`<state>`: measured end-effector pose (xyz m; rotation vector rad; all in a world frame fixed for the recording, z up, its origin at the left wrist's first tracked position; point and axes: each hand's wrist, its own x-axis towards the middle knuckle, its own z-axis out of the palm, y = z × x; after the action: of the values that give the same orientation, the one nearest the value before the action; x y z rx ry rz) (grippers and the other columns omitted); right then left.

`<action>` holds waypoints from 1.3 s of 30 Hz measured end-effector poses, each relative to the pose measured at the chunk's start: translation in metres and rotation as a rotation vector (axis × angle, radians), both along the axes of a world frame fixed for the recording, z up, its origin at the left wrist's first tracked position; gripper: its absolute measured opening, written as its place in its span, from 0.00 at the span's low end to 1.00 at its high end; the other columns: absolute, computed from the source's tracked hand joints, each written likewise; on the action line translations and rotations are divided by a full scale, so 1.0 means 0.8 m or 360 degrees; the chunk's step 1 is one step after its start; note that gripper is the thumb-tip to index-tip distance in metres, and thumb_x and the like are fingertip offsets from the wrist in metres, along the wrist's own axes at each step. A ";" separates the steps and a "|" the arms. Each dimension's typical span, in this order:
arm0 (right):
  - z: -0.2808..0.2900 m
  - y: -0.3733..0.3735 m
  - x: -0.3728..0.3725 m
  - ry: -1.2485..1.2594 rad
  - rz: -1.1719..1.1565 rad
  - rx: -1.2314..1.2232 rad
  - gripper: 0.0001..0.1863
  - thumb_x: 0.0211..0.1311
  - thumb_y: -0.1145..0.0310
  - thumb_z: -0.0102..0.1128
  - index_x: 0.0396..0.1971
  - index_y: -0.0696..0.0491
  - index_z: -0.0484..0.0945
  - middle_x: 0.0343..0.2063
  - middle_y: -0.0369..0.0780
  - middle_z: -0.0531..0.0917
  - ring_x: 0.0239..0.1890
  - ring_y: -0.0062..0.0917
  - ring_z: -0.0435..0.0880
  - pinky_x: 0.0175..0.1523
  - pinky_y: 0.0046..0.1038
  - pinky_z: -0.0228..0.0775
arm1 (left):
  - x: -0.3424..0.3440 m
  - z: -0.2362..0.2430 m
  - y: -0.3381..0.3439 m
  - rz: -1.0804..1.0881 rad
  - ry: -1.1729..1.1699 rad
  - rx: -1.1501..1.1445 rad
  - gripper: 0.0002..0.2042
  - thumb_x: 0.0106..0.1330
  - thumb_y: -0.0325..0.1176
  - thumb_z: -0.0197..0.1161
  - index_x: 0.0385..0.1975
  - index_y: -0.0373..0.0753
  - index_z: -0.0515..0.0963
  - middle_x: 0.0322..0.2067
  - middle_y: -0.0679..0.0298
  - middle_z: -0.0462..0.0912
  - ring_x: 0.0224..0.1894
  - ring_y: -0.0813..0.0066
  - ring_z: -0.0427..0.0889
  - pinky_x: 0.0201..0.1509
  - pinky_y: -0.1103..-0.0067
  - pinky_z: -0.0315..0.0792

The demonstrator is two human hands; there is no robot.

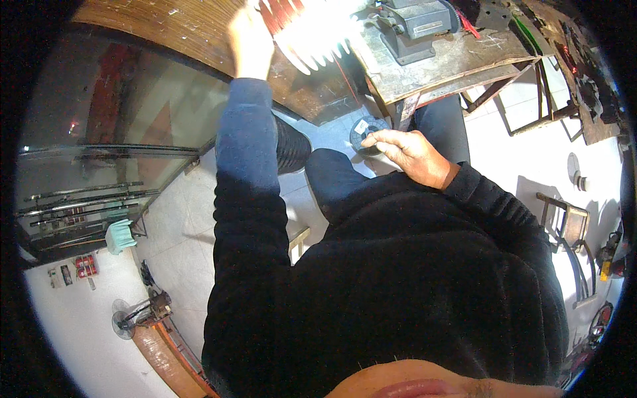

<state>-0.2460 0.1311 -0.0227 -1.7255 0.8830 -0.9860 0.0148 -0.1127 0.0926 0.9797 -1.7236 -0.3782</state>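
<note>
At the top edge my left hand (251, 41) is closed beside a reddish-brown wire coil (282, 14). Strong light washes out its fingers, and what they hold is hidden. Pale, finger-like prongs (302, 61) stick out below the coil, partly lost in glare. A thin reddish wire (347, 81) slants down from there. Nearer my lap, my right hand (418, 158) has thumb and forefinger pressed together; anything between them is too small to make out. Just beyond its fingertips, a dark round spool (359, 138) with a pale label sits low between my legs.
A wooden bench top (159, 23) runs along the upper left. To the right, a worn worktable (458, 63) carries a grey metal machine (421, 23). A stool (567, 222) stands at the right, a fan (123, 318) at the lower left, and metal bars (93, 204) lie farther left.
</note>
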 end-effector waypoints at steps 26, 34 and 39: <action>-0.007 -0.005 -0.002 -0.0051 0.0027 0.0204 0.13 0.84 0.68 0.56 0.57 0.54 0.84 0.40 0.39 0.88 0.39 0.24 0.86 0.48 0.28 0.80 | -0.013 -0.073 0.165 -0.0193 0.0553 0.0370 0.08 0.73 0.26 0.58 0.28 0.36 0.75 0.22 0.65 0.74 0.24 0.79 0.77 0.27 0.78 0.70; 0.002 -0.001 0.002 -0.0115 -0.0003 0.0149 0.14 0.84 0.68 0.54 0.58 0.57 0.83 0.43 0.39 0.87 0.41 0.23 0.88 0.51 0.28 0.81 | -0.001 -0.004 -0.007 0.0263 -0.0297 -0.0432 0.09 0.80 0.32 0.57 0.39 0.35 0.80 0.29 0.60 0.82 0.27 0.70 0.82 0.31 0.75 0.77; 0.003 -0.003 -0.004 -0.0097 -0.0015 0.0245 0.14 0.85 0.67 0.54 0.58 0.58 0.83 0.47 0.40 0.88 0.42 0.24 0.88 0.52 0.28 0.82 | -0.027 -0.105 0.090 0.0057 0.0675 0.0872 0.06 0.78 0.28 0.54 0.39 0.37 0.78 0.30 0.65 0.83 0.29 0.73 0.81 0.34 0.77 0.76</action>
<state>-0.2491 0.1289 -0.0204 -1.5549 0.9044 -0.9468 -0.0071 -0.0409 0.0084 1.2084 -1.2328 -0.9953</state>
